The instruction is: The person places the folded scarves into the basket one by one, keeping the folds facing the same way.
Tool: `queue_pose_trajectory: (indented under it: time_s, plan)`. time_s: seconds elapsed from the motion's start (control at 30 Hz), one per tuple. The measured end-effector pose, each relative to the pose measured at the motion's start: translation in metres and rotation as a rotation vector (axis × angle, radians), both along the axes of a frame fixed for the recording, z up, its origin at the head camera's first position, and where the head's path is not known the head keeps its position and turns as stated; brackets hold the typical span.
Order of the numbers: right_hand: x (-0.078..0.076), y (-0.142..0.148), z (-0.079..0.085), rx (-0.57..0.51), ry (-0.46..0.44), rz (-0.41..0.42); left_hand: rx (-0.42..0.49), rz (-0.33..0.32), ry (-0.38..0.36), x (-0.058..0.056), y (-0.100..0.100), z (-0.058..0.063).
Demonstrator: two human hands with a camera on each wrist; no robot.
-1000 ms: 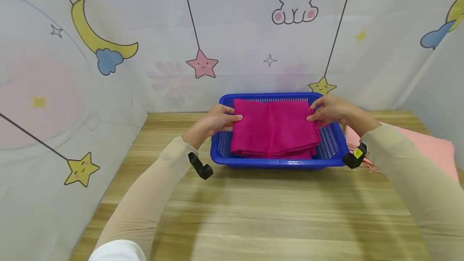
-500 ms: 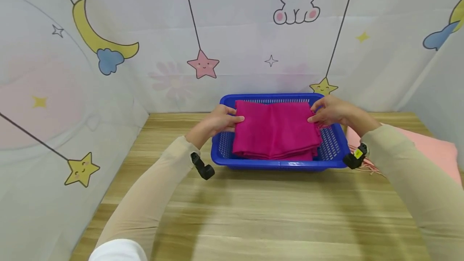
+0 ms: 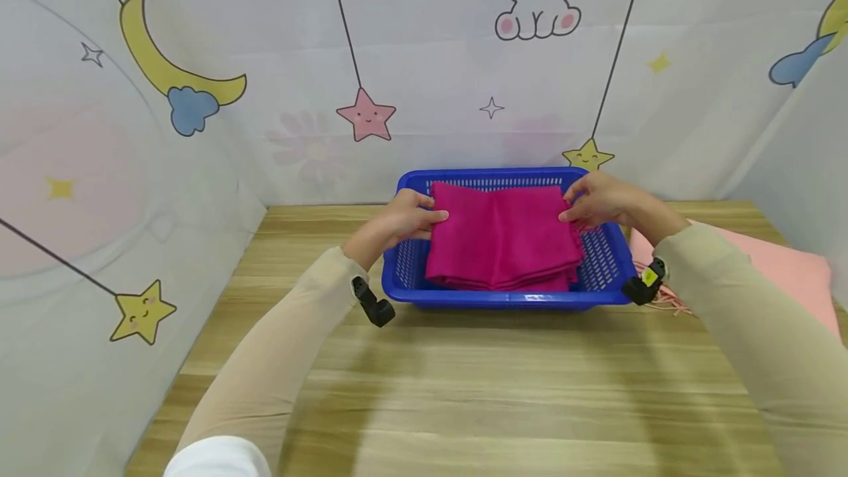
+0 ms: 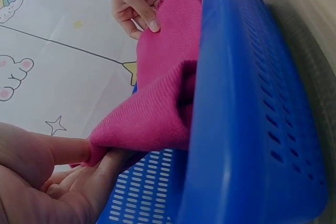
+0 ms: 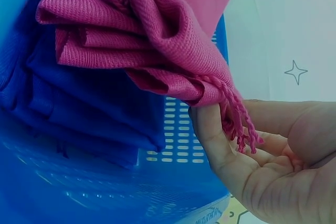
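Observation:
A magenta scarf (image 3: 500, 238), folded into a thick rectangle with fringe at its right end, lies over the blue plastic basket (image 3: 520, 299). My left hand (image 3: 403, 218) pinches its left edge, thumb on top and fingers underneath; the left wrist view shows the fold drooping between the hands. At the other side my right hand (image 3: 601, 201) pinches the fringed edge, and twisted tassels (image 5: 244, 124) hang by its fingers in the right wrist view. Below the scarf, that view shows a folded dark blue cloth (image 5: 100, 95) inside the basket.
Right of the basket lies a light pink fringed cloth (image 3: 785, 263), partly behind the right sleeve. The wooden table (image 3: 497, 389) extends toward me. A white curtain (image 3: 437, 57) printed with stars and a rabbit stands close behind the basket.
My left hand and the scarf's left edge have shifted slightly to the right. The right hand keeps its grip almost in place, and the basket stays put.

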State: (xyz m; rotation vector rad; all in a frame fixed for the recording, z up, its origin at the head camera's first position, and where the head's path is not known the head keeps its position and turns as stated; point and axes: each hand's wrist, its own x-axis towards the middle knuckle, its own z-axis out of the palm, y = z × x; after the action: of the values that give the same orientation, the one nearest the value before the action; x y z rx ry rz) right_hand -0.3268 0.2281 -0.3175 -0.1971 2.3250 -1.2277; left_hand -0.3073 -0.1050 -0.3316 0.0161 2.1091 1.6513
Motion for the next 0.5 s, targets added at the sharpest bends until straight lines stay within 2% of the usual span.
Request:
queue_pose_trajectory:
  time_s: [0.3,0.5]
  plan:
    - [-0.0014,-0.0026,0.0028,0.032,0.009,0.021,-0.07,-0.002,0.017,-0.0021,0.0023,0.0046]
    - [-0.001,-0.0054,0.0023,0.035,0.007,0.04,-0.078,-0.001,-0.008,-0.0018,0.0057,0.0026]
